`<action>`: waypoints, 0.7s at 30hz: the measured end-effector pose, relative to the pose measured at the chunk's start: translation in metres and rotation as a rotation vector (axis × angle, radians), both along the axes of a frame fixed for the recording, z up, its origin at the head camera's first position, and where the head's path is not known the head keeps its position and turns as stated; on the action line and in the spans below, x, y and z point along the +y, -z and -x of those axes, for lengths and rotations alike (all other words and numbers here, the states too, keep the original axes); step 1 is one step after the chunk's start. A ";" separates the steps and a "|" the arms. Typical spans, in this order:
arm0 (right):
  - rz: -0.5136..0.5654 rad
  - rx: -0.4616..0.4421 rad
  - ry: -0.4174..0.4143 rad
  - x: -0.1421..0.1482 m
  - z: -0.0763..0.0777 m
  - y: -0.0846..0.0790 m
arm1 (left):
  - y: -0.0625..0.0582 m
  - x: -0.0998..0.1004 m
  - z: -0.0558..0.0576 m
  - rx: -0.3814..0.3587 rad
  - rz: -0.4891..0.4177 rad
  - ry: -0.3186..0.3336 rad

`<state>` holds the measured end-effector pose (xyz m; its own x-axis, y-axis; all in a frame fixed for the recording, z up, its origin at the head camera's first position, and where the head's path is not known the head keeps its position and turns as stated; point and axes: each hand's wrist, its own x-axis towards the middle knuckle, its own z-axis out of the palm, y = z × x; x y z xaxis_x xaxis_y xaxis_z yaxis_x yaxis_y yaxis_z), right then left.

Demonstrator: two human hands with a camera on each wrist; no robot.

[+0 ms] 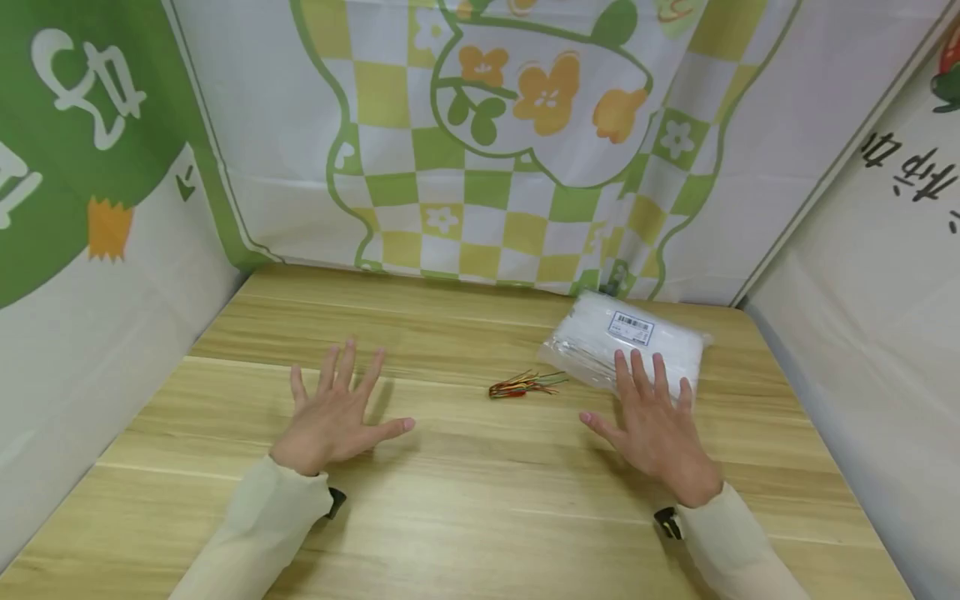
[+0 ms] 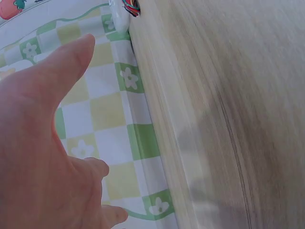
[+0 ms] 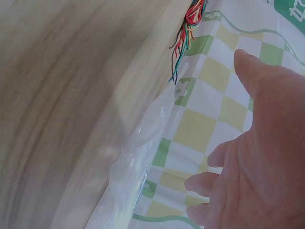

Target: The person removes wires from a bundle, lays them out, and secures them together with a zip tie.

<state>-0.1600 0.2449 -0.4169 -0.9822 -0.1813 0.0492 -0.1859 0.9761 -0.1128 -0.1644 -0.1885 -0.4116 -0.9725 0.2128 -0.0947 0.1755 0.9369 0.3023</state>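
My left hand (image 1: 333, 417) is held over the left half of the wooden table, palm down with fingers spread, and holds nothing. On the other side my right hand (image 1: 656, 429), also spread and holding nothing, overlaps the near edge of a clear plastic package (image 1: 588, 333) in the head view. White contents and a barcode label (image 1: 632, 327) show through or on that package. Between the hands lies a small bundle of thin coloured wires (image 1: 525, 384), red, yellow and green. The right wrist view shows the same wires (image 3: 193, 19), looped at one end with loose ends trailing.
The wooden table top (image 1: 480, 500) runs back to a hanging cloth (image 1: 487, 233) printed with green and yellow checks. More printed cloth walls stand at the left (image 1: 150, 350) and right (image 1: 847, 333). Cream sleeves (image 1: 251, 517) with black buckles cover both wrists.
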 end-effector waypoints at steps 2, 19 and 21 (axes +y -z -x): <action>-0.002 0.003 -0.005 0.000 0.001 0.000 | 0.000 0.001 0.000 0.001 -0.001 0.001; 0.021 0.010 -0.028 -0.004 0.006 0.001 | -0.002 0.010 0.006 0.020 0.018 0.032; 0.026 0.003 -0.032 -0.005 0.007 0.002 | -0.003 0.013 0.006 0.016 0.023 0.044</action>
